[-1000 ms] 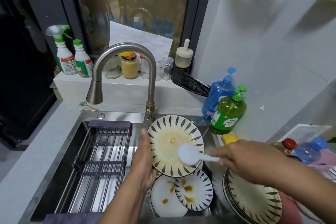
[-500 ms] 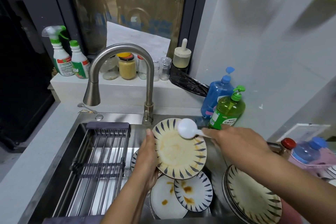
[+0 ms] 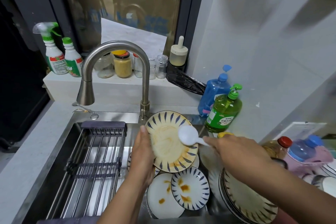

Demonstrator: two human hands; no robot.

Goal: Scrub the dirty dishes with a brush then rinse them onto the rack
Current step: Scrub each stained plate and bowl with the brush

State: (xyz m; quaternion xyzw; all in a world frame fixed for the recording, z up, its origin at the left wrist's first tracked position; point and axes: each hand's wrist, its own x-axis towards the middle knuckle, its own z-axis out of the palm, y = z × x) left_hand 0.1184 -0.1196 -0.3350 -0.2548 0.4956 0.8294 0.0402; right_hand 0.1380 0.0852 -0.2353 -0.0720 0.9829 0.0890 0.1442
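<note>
Plate (image 3: 171,142) held tilted over the sink (image 3: 54,154), near its back edge right of the rack (image 3: 94,165), so residue drains off. Left hand (image 3: 143,158) grips its left rim to brace it; right hand (image 3: 236,152) grips the brush (image 3: 188,135) handle, head pressed on the plate's right side. Versus half a second ago, brush head sits lower, off the top rim. Dirty plates (image 3: 178,194) wait below.

Brushed-metal faucet (image 3: 116,63) and sink (image 3: 72,132) — glossy glazed plate (image 3: 171,142), white plastic brush (image 3: 188,135).
</note>
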